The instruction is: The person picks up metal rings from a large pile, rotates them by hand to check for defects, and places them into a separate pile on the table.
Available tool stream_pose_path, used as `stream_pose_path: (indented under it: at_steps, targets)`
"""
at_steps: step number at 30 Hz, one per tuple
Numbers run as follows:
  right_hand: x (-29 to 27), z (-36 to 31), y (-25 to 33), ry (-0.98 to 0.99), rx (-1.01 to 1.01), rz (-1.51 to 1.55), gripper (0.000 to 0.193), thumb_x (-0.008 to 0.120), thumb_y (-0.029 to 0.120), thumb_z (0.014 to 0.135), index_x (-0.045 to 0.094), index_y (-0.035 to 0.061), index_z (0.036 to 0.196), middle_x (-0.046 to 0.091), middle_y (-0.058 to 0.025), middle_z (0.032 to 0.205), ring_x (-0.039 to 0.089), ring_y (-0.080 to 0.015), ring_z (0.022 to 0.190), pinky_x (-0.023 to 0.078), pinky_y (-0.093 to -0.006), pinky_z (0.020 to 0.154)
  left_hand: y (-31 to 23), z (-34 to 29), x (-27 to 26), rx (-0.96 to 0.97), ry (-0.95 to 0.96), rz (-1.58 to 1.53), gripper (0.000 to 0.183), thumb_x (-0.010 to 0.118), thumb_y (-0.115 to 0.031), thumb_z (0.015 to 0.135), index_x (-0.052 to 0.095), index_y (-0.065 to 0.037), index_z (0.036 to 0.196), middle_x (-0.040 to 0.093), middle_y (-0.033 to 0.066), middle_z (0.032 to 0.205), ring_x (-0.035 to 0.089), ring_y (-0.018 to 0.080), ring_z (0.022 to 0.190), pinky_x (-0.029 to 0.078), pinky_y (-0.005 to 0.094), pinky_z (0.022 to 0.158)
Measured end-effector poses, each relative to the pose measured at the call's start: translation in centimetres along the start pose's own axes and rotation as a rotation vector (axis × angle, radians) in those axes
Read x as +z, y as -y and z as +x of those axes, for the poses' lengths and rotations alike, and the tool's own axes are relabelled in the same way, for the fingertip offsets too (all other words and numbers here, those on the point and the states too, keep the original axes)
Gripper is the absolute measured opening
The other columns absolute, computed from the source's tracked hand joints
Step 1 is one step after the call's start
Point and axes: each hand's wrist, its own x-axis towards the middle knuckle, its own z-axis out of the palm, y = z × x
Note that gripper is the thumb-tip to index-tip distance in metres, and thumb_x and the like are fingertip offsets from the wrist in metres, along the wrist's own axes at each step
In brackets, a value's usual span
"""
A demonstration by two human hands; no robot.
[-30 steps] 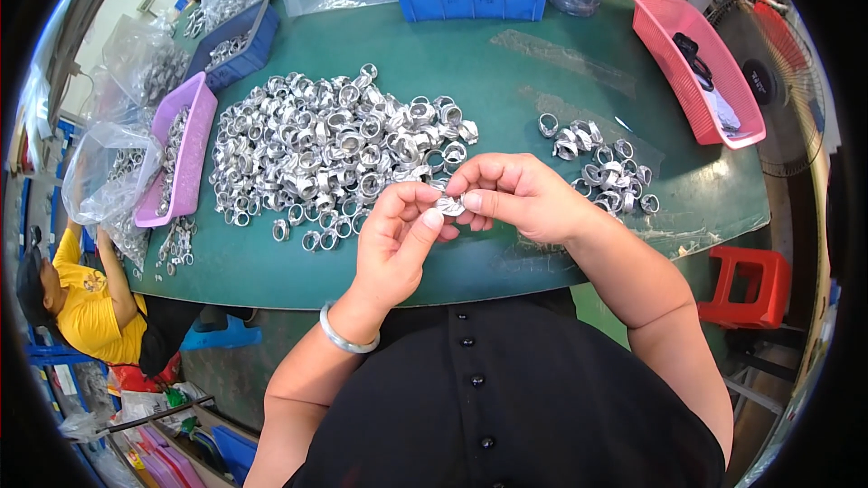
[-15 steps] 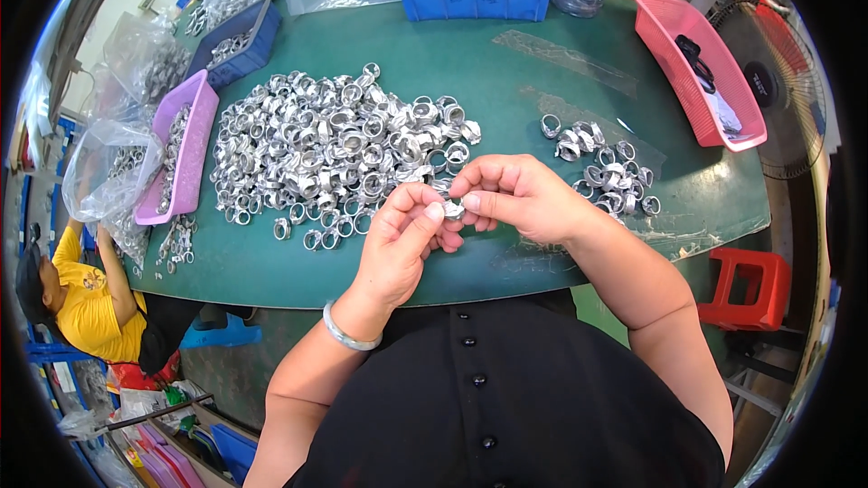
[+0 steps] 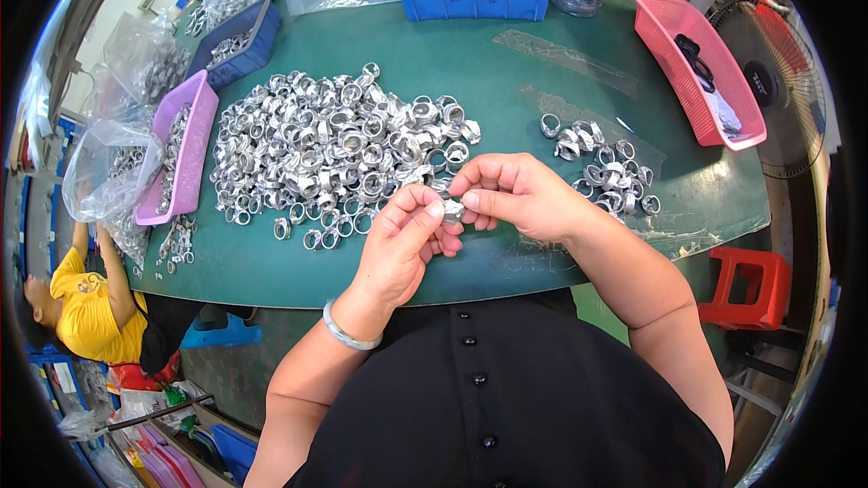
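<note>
My left hand pinches a small silver metal ring between thumb and fingertips, over the near part of the table. Against the same ring, from the other side, my right hand closes its thumb and forefinger. Fingers cover much of the ring. Just beyond my left hand spreads a large pile of silver rings. To the right of my right hand lies a smaller group of similar rings.
Around the green table stand a pink-purple tray, two blue bins and a pink basket. Clear bags sit at left, near a person in yellow. A red stool and fan are at right.
My hands stay nearly in place, with the ring turned slightly between the fingertips. At left, the person in yellow has tilted their head back.
</note>
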Motion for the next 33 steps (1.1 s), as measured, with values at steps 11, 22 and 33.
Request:
stream_pose_path:
  at_steps: [11, 22, 33]
  targets:
    - [0.0, 0.1, 0.0, -0.023, -0.101, 0.043, 0.020, 0.060, 0.002, 0.085, 0.056, 0.0008, 0.104, 0.060, -0.0035, 0.089, 0.056, -0.0091, 0.081, 0.048, -0.0241, 0.074, 0.9, 0.0, 0.1, 0.453, 0.031, 0.329, 0.037, 0.061, 0.003, 0.084, 0.046, -0.003, 0.117, 0.056, 0.0059, 0.100, 0.055, 0.0104, 0.088, 0.048, 0.0261, 0.077]
    - [-0.2, 0.0, -0.3, -0.011, -0.189, 0.062, 0.030, 0.064, -0.004, 0.080, 0.056, -0.0001, 0.109, 0.062, -0.0057, 0.096, 0.058, -0.0116, 0.091, 0.049, -0.0265, 0.082, 1.3, 0.1, -0.8, 0.525, 0.031, 0.558, 0.049, 0.064, 0.006, 0.079, 0.047, 0.001, 0.125, 0.054, 0.0062, 0.103, 0.056, 0.0123, 0.089, 0.048, 0.0264, 0.080]
    - [-0.8, -0.5, 1.5, -0.095, -0.157, -0.013, 0.018, 0.057, 0.002, 0.087, 0.057, 0.0002, 0.105, 0.063, -0.0043, 0.090, 0.059, -0.0097, 0.082, 0.049, -0.0247, 0.072, 0.4, -0.6, -0.8, 0.529, 0.038, 0.867, 0.031, 0.065, 0.005, 0.077, 0.058, -0.001, 0.107, 0.056, 0.0072, 0.099, 0.057, 0.0142, 0.086, 0.047, 0.0257, 0.076]
